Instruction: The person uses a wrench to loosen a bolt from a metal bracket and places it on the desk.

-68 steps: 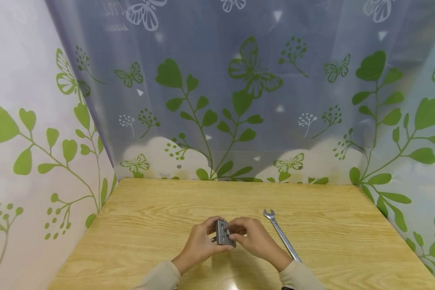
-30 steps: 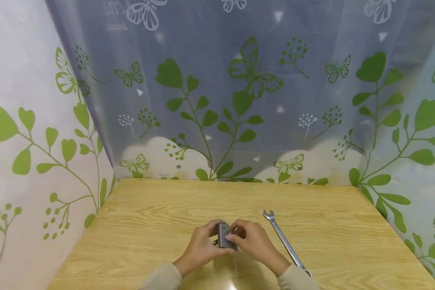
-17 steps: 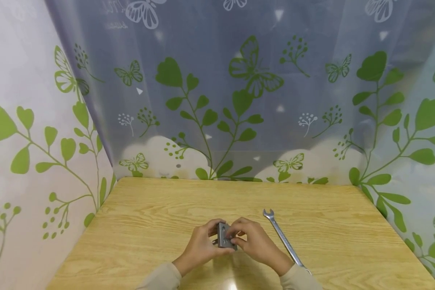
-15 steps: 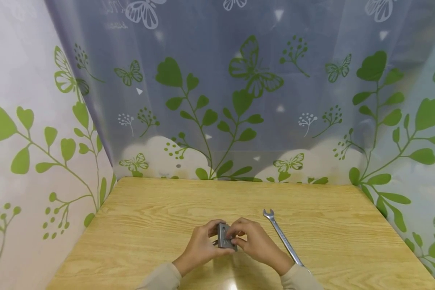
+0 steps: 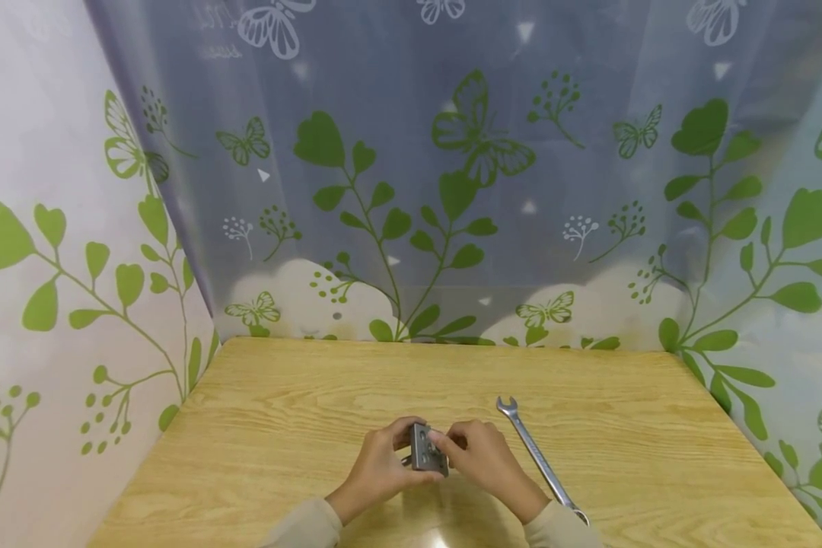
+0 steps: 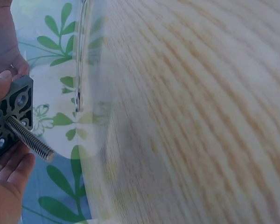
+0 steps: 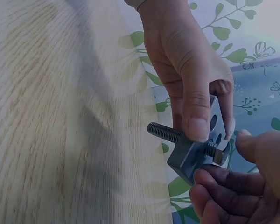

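Note:
My left hand (image 5: 377,466) grips a small dark grey metal block (image 5: 422,449) by its edges, above the table. The block has several round holes in its face. A hex bolt runs through it. Its threaded shank (image 6: 30,138) sticks out on the left side, and its hex head (image 7: 220,156) stands a little proud of the face on the right side. My right hand (image 5: 488,458) is at that face, fingers bent. In the right wrist view its thumb (image 7: 246,144) lies a small gap from the bolt head, with the fingertips near the block's lower edge.
A silver combination wrench (image 5: 540,458) lies slanting on the wood-grain table (image 5: 281,396), just right of my right hand. A curtain (image 5: 383,228) printed with leaves and butterflies hangs behind the table, with similar printed sheets at both sides.
My right hand's thumb has moved up across the block's face while its other fingers have drawn back from it. The left hand and block are nearly still; the wrench stays put.

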### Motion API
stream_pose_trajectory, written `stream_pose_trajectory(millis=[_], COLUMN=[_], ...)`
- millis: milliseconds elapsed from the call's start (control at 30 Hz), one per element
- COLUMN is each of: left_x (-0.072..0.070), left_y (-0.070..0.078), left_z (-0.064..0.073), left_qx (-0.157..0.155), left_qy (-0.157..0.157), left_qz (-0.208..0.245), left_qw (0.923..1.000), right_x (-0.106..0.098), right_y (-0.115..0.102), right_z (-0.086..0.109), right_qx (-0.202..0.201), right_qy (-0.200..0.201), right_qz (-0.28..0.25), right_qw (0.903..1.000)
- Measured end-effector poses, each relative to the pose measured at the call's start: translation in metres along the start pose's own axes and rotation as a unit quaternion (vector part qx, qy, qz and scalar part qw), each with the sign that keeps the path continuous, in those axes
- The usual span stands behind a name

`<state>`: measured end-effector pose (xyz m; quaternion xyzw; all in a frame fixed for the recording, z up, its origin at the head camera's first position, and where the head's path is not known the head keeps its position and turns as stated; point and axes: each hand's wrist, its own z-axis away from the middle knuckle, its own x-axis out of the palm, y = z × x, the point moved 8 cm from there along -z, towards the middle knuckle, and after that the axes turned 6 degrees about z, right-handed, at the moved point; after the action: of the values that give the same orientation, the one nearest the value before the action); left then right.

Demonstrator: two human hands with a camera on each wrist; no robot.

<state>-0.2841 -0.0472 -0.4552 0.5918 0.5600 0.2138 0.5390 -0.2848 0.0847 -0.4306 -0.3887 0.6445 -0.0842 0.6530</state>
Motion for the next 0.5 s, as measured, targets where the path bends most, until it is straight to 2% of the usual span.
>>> stream_pose_trajectory(millis=[133, 367, 500], left_x=[0.000, -0.004, -0.005], left_y=[0.000, 0.001, 0.000], left_z=[0.000, -0.001, 0.000], left_qx=[0.003, 0.003, 0.000], left_qy=[0.001, 0.015, 0.014], left_qz=[0.002, 0.008, 0.009], left_qw=[1.0000, 0.9999, 0.9999], right_x=[0.002, -0.003, -0.004], right_y=[-0.003, -0.013, -0.017], right_z=[0.000, 0.002, 0.003], right_qx=[-0.009, -0.075, -0.101], right_qy=[0.000, 0.021, 0.019], right_qz=[0.000, 0.007, 0.000], right_qw=[1.0000, 0.9969, 0.9947])
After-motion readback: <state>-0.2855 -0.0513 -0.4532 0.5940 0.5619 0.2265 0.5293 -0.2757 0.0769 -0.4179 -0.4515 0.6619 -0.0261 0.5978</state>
